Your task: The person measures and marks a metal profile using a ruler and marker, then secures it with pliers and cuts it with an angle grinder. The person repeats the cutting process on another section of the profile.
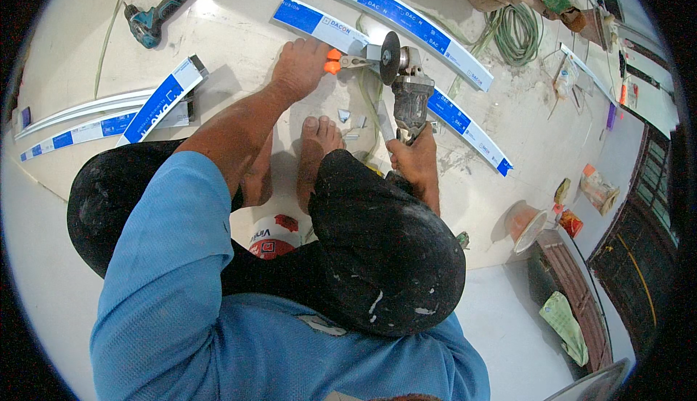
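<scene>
My left hand [299, 67] is closed around orange-handled pliers [352, 61], whose metal jaws point right. The jaws reach the end of a short white-and-blue wrapped metal profile [314, 25] lying just beyond; whether they grip it I cannot tell. In my right hand [415, 160] is an angle grinder [412, 100], held by its body. Its dark cutting disc [390, 58] stands upright right beside the profile's end and the plier jaws. Whether the disc touches the metal, or spins, does not show. Small metal offcuts [344, 116] lie on the floor between my foot and the grinder.
Longer wrapped profiles [406, 20] lie beyond and to the right; others [156, 107] lie at left. A cordless drill [158, 13] rests far left. A coiled green hose or cable [517, 34] lies far right. Below me is a white bucket [273, 235]; an orange-brown bowl [524, 225] sits right.
</scene>
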{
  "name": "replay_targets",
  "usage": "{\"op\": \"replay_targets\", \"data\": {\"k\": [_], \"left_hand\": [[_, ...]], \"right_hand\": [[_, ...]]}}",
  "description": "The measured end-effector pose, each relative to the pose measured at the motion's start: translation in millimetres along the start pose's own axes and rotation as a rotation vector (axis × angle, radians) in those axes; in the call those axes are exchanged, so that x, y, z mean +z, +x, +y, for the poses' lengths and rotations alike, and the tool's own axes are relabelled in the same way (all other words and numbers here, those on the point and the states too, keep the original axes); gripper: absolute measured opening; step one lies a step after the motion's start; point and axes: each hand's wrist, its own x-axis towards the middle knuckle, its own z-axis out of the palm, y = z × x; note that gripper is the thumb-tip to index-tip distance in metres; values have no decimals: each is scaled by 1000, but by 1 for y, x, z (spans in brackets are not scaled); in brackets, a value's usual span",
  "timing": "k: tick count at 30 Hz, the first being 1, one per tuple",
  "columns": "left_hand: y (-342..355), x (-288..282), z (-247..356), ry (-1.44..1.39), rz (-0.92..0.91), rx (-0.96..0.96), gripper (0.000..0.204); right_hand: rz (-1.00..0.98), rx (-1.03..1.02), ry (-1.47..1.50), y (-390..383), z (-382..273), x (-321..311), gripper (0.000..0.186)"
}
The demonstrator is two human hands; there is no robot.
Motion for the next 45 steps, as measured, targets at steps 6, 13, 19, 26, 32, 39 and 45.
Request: {"op": "replay_targets", "data": {"k": [6,13,19,26,32,39,45], "left_hand": [[7,3,3,19,-27,14,43],[8,8,1,14,9,32,42],[3,3,0,1,4,12,43],[6,2,2,6,-12,14,44],[4,8,-2,19,15,8,44],[6,11,0,72,51,32,34],[7,1,3,19,-15,3,38]], "right_hand": [[24,20,5,-4,5,-1,59],[29,33,1,-8,-4,-2,56],[-13,-31,-11,3,-1,-2,61],[8,-15,-18,0,0,-3,63],[8,-12,-29,1,-8,-1,62],[28,-2,57,-8,-10,0,56],[10,18,33,-7,7,2,60]]}}
